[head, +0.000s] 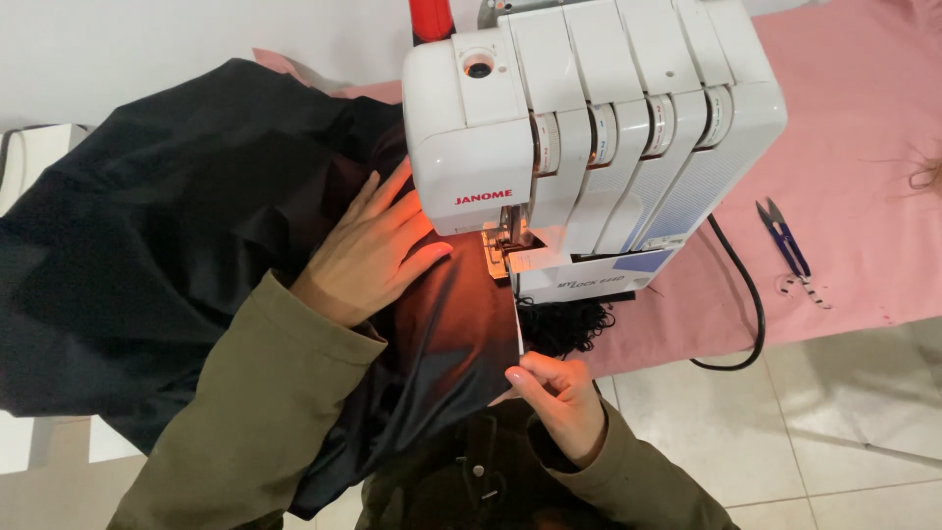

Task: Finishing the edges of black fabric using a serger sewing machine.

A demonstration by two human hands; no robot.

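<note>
Left hand (371, 250) lies flat, fingers spread, pressing the black satin fabric (157, 255) beside the presser foot (497, 245) of the white overlock machine (589, 137), steadying it. Right hand (557, 393) pinches the near edge, keeping it taut and aligned.

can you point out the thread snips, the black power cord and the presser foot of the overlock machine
thread snips (788, 247): head view, on the blue handle, where they lie on the pink cloth.
black power cord (751, 294): head view, on the curved stretch right of the machine.
presser foot (497, 245): head view, on the metal foot over the dark fabric.
</note>
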